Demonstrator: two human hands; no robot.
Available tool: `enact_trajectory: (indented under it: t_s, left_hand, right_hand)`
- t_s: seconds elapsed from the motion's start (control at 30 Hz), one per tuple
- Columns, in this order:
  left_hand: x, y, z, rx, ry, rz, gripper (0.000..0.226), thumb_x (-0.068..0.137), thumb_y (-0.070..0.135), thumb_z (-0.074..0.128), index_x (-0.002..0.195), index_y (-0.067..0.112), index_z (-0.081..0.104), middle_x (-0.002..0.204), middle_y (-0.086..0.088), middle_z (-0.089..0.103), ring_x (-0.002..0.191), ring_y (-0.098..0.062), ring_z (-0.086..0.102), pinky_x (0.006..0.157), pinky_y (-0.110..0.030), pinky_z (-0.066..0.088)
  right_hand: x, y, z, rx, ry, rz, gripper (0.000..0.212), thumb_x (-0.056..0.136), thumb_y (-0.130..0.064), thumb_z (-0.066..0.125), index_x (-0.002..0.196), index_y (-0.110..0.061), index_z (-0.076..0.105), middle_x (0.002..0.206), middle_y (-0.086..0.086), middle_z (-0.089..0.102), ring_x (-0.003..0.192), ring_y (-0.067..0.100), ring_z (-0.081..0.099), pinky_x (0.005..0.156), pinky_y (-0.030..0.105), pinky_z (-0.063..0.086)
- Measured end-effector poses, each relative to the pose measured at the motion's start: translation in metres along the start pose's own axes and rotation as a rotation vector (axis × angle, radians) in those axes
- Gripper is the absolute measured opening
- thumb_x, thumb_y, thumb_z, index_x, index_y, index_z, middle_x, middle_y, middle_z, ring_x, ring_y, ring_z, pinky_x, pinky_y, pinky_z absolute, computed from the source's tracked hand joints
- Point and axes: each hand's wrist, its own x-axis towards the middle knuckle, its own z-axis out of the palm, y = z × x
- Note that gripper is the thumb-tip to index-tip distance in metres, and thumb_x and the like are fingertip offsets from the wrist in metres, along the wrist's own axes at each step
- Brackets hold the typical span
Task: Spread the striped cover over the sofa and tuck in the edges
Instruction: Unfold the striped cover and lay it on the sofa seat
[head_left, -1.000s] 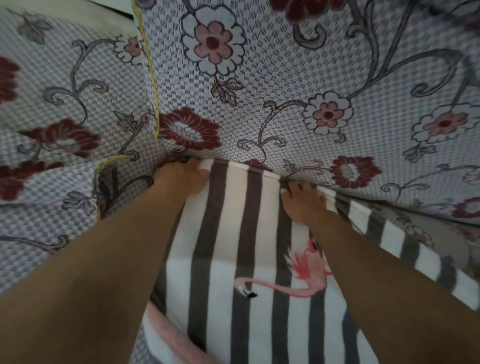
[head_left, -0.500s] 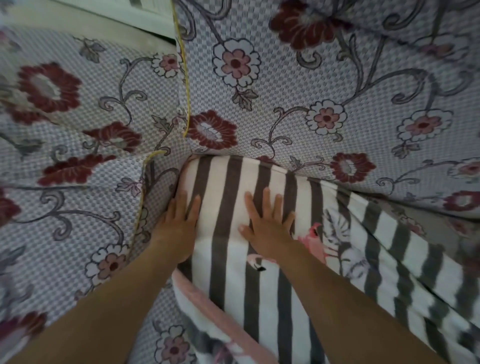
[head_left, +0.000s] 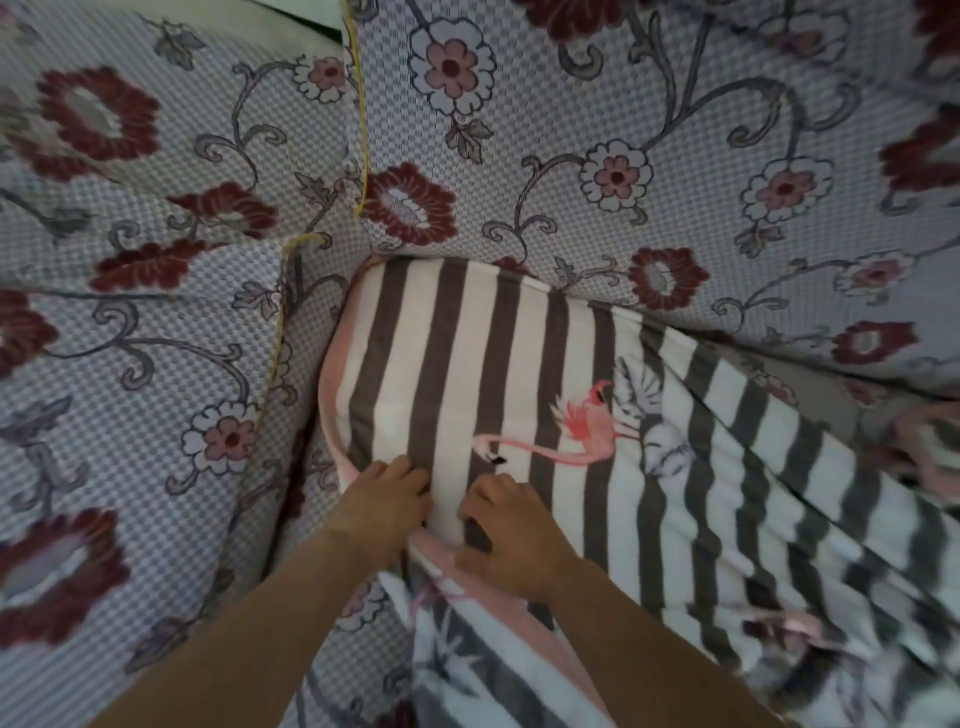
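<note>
Both curled and pinching the striped cover (head_left: 467, 374) near its pink edge: left hand (head_left: 387, 499), right hand (head_left: 511, 535). Cover stretching off toward 12 o'clock over the sofa (head_left: 675, 130).

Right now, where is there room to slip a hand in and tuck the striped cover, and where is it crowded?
Free: the crease between the grey-and-white striped flamingo cover and the floral sofa back, and the gap beside the floral armrest along the cover's pink edge. Crowded: the cover's near edge, where the left hand and right hand bunch the fabric; rumpled folds fill the right.
</note>
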Motion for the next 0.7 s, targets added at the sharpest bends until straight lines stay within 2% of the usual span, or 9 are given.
enact_trajectory:
  t_s: [0.07, 0.13, 0.2, 0.27, 0.33, 0.4, 0.47, 0.6, 0.7]
  left_hand:
    - [0.006, -0.002, -0.005, -0.149, 0.014, -0.094, 0.029, 0.067, 0.03, 0.07, 0.09, 0.017, 0.058, 0.089, -0.003, 0.063, 0.086, -0.027, 0.061, 0.068, -0.033, 0.05]
    - [0.013, -0.009, -0.015, -0.35, 0.02, -0.185, 0.023, 0.082, 0.027, 0.055, 0.099, 0.019, 0.042, 0.095, -0.004, 0.06, 0.091, -0.03, 0.06, 0.07, -0.036, 0.047]
    - [0.021, -0.021, -0.032, -0.403, 0.116, -0.198, 0.022, 0.084, 0.027, 0.054, 0.094, 0.024, 0.035, 0.084, 0.001, 0.055, 0.083, -0.029, 0.061, 0.062, -0.033, 0.043]
    - [0.027, -0.033, -0.055, -0.374, 0.22, -0.209, 0.02, 0.085, 0.028, 0.056, 0.093, 0.025, 0.038, 0.081, 0.004, 0.053, 0.08, -0.027, 0.06, 0.062, -0.032, 0.043]
    - [0.035, -0.041, -0.077, -0.352, 0.354, -0.244, 0.02, 0.085, 0.029, 0.06, 0.098, 0.022, 0.047, 0.09, 0.0, 0.059, 0.087, -0.027, 0.059, 0.067, -0.034, 0.046]
    - [0.037, -0.045, -0.093, -0.393, 0.552, -0.306, 0.029, 0.081, 0.03, 0.066, 0.101, 0.016, 0.051, 0.098, -0.005, 0.058, 0.091, -0.027, 0.054, 0.07, -0.037, 0.045]
    - [0.034, -0.04, -0.098, -0.404, 0.706, -0.322, 0.032, 0.077, 0.034, 0.068, 0.094, 0.012, 0.052, 0.094, -0.008, 0.057, 0.087, -0.029, 0.052, 0.07, -0.041, 0.044]
    - [0.022, -0.016, -0.068, -0.203, 0.821, -0.37, 0.031, 0.077, 0.035, 0.063, 0.09, 0.008, 0.053, 0.095, -0.013, 0.055, 0.089, -0.03, 0.048, 0.078, -0.037, 0.032]
    - [0.021, -0.01, -0.045, -0.163, 0.818, -0.334, 0.016, 0.078, 0.018, 0.065, 0.084, 0.008, 0.054, 0.09, -0.015, 0.056, 0.084, -0.032, 0.05, 0.073, -0.045, 0.04]
  right_hand:
    - [-0.011, -0.008, 0.011, 0.002, -0.038, 0.044, 0.066, 0.069, -0.077, 0.048, 0.114, -0.029, 0.041, 0.11, 0.001, 0.045, 0.101, 0.024, 0.042, 0.086, 0.045, 0.037]
    - [-0.018, -0.014, 0.017, -0.054, -0.031, 0.152, 0.079, 0.066, -0.072, 0.056, 0.124, -0.023, 0.034, 0.121, 0.002, 0.043, 0.107, 0.026, 0.041, 0.088, 0.047, 0.038]
    - [-0.022, -0.012, 0.013, -0.067, 0.054, 0.308, 0.062, 0.075, -0.047, 0.063, 0.123, -0.017, 0.037, 0.121, 0.005, 0.046, 0.108, 0.028, 0.047, 0.086, 0.045, 0.044]
    - [-0.02, 0.0, -0.006, 0.145, 0.207, 0.488, 0.038, 0.087, -0.025, 0.057, 0.121, -0.015, 0.042, 0.111, 0.008, 0.058, 0.1, 0.03, 0.059, 0.081, 0.044, 0.052]
    - [-0.014, 0.018, -0.035, 0.357, 0.339, 0.544, 0.032, 0.09, -0.012, 0.05, 0.121, -0.01, 0.047, 0.103, 0.012, 0.063, 0.095, 0.034, 0.062, 0.079, 0.044, 0.051]
    - [-0.007, 0.035, -0.071, 0.482, 0.458, 0.559, 0.019, 0.084, -0.002, 0.05, 0.1, -0.01, 0.055, 0.086, 0.01, 0.059, 0.086, 0.034, 0.059, 0.069, 0.036, 0.043]
    - [0.001, 0.046, -0.104, 0.626, 0.515, 0.586, 0.02, 0.076, 0.003, 0.048, 0.078, -0.017, 0.053, 0.071, 0.004, 0.053, 0.072, 0.028, 0.053, 0.058, 0.031, 0.033]
    - [0.008, 0.063, -0.138, 0.815, 0.514, 0.598, 0.035, 0.073, 0.009, 0.042, 0.085, -0.01, 0.068, 0.079, 0.024, 0.064, 0.058, 0.027, 0.053, 0.046, 0.023, 0.037]
    - [0.012, 0.072, -0.144, 0.907, 0.553, 0.632, 0.033, 0.074, 0.008, 0.042, 0.087, -0.003, 0.07, 0.087, 0.026, 0.069, 0.077, 0.044, 0.064, 0.061, 0.039, 0.054]
